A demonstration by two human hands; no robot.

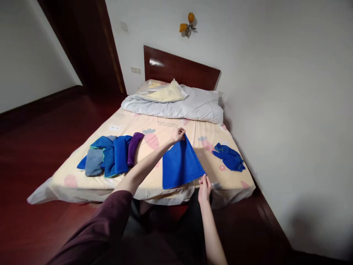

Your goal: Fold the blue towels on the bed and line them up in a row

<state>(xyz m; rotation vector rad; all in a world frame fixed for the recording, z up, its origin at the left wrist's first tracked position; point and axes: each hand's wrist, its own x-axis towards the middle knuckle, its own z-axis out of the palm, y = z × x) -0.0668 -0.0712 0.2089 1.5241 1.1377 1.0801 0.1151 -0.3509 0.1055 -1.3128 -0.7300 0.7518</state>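
Head view: the left hand (180,134) pinches the far corner of the blue cloth (179,165); the right hand (204,187) pinches its near right corner, probably to tension that edge. The cloth spans the bed's (125,123) near side, between folded cloths (120,154) and a crumpled bundle (231,158).

The left hand (179,134) pinches the far corner of a blue cloth (180,163), and the right hand (204,187) pinches its near right corner. The cloth is over a big bed (150,180). Folded cloths (110,156) lie on the left. A messy blue bundle (230,157) lies on the right. A white blanket (176,110) is at the far end.
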